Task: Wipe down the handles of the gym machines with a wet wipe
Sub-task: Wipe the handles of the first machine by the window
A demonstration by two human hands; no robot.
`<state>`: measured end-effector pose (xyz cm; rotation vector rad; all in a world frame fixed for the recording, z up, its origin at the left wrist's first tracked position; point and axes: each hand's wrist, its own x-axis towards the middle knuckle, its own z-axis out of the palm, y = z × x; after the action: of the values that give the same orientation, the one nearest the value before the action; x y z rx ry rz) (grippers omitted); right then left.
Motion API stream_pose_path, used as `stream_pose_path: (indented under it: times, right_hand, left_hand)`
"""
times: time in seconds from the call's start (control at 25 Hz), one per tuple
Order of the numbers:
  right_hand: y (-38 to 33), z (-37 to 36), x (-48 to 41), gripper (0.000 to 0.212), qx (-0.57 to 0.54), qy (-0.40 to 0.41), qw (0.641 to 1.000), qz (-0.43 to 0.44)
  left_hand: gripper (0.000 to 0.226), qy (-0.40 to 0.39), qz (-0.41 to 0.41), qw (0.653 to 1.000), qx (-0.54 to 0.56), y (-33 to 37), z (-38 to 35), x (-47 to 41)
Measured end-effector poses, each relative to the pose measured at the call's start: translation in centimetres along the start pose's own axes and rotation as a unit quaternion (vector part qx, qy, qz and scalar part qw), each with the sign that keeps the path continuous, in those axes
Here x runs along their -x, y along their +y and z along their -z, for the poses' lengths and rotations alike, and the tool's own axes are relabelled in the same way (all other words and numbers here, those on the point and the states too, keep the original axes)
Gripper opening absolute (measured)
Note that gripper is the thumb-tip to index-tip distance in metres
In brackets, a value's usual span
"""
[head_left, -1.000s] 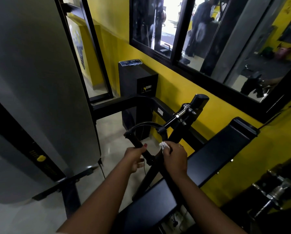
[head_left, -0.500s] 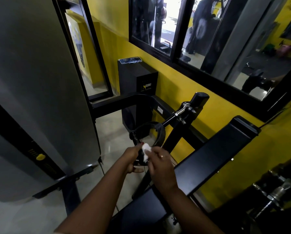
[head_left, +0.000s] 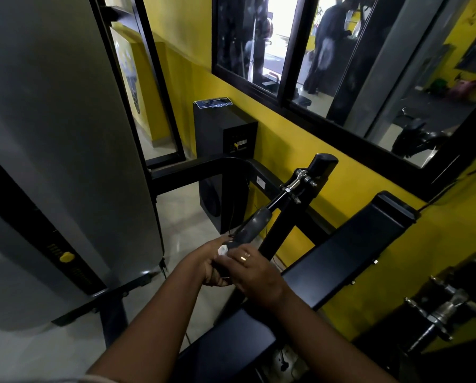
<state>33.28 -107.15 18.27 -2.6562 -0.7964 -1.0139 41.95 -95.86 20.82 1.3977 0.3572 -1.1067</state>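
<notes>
In the head view, our left hand (head_left: pixel 210 268) has its fingers curled in tight round the lower end of the grey rubber-sleeved handle (head_left: pixel 252 226) of the black cable machine, thumb side turned up toward the grip. Our right hand (head_left: pixel 256 276), with a gold ring on one finger, lies across from the right. Its fingers are bent over the left hand's knuckles and over the handle's end, and they press the small white wet wipe (head_left: pixel 222 250) there.

The wet wipe shows only as a crumpled white patch just at the bottom of the grey sleeve, wedged between the fingertips of both hands. The handle slants up and to the right from our hands to a chrome swivel joint (head_left: pixel 297 184) on the black upright post (head_left: pixel 296 214). The long black padded bench (head_left: pixel 350 258) runs beside our right forearm.

Most of the wet wipe is covered by the fingers, and the handle's lower end is buried in the two hands, so we cannot tell how far the right thumb wraps round it. The tall grey metal weight-stack cover (head_left: pixel 54 139) with its yellow selector knob (head_left: pixel 67 257) is cut off at the left edge. The chrome fittings at lower right (head_left: pixel 447 308) are dim and hard to make out.
</notes>
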Motion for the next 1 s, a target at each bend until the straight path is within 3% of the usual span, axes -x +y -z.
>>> stream_pose_path:
  times: [0.08, 0.16, 0.2, 0.24, 0.36, 0.4, 0.48, 0.56, 0.6, 0.68, 0.76, 0.8, 0.84, 0.92, 1.0]
  right_hand:
    - [1.5, 0.6, -0.3, 0.032, -0.009, 0.032, 0.995, -0.097]
    - [2.1, 1.0, -1.1, 0.032, -0.016, 0.098, 0.957, -0.274]
    - [1.8, 0.8, -1.3, 0.032, -0.019, 0.110, 0.940, -0.323]
    - [1.4, 0.6, -1.4, 0.032, -0.020, 0.100, 0.942, -0.319]
    - [1.6, 1.0, -0.7, 0.036, -0.015, -0.006, 0.996, -0.092]
    - [2.9, 1.5, -1.0, 0.037, -0.005, -0.022, 0.998, -0.067]
    - [5.4, 1.5, -1.5, 0.034, 0.011, 0.003, 0.982, -0.189]
    - [7.0, 1.4, -2.2, 0.033, -0.028, 0.040, 0.915, -0.401]
    - [7.0, 1.3, -2.2, 0.036, -0.046, 0.042, 0.894, -0.445]
    - [6.2, 1.4, -1.6, 0.039, -0.019, 0.046, 0.927, -0.373]
    - [5.3, 2.5, -0.6, 0.039, 0.000, 0.034, 0.983, -0.182]
    - [5.4, 3.0, -0.4, 0.040, 0.009, 0.015, 0.994, -0.110]
    - [5.9, 3.2, -0.5, 0.040, 0.014, -0.002, 0.996, -0.092]
    - [7.1, 2.5, -1.1, 0.039, 0.002, 0.002, 0.984, -0.177]
    - [8.3, 1.2, -2.1, 0.035, -0.043, 0.026, 0.947, -0.316]
  left_hand:
    - [0.035, -0.026, 0.020, 0.999, 0.027, -0.2, 0.1, 0.0]
    - [0.035, -0.051, 0.031, 0.997, 0.050, -0.4, 0.2, -0.3]
    - [0.035, -0.054, 0.032, 0.997, 0.055, -0.5, 0.3, -0.5]
    - [0.036, -0.055, 0.034, 0.996, 0.059, -0.6, 0.3, -0.5]
    - [0.037, -0.049, 0.039, 0.996, 0.061, -0.4, 0.1, -0.4]
    - [0.032, -0.049, 0.041, 0.996, 0.058, -0.2, 0.1, -0.3]
    - [0.024, -0.047, 0.048, 0.996, 0.053, -0.1, 0.0, -0.2]
    - [0.025, -0.044, 0.058, 0.997, 0.037, 0.0, -0.2, -0.3]
    - [0.025, -0.045, 0.064, 0.997, 0.030, 0.0, -0.2, -0.3]
    - [0.025, -0.049, 0.072, 0.996, 0.023, 0.1, -0.2, -0.6]
    - [0.029, -0.048, 0.079, 0.996, 0.019, 0.2, -0.2, -0.8]
    - [0.031, -0.047, 0.081, 0.995, 0.020, 0.3, -0.2, -0.8]
    - [0.032, -0.048, 0.083, 0.995, 0.021, 0.4, -0.2, -0.7]
    - [0.031, -0.054, 0.081, 0.995, 0.027, 0.4, -0.2, -0.6]
    - [0.026, -0.058, 0.078, 0.995, 0.030, 0.4, -0.2, -0.6]
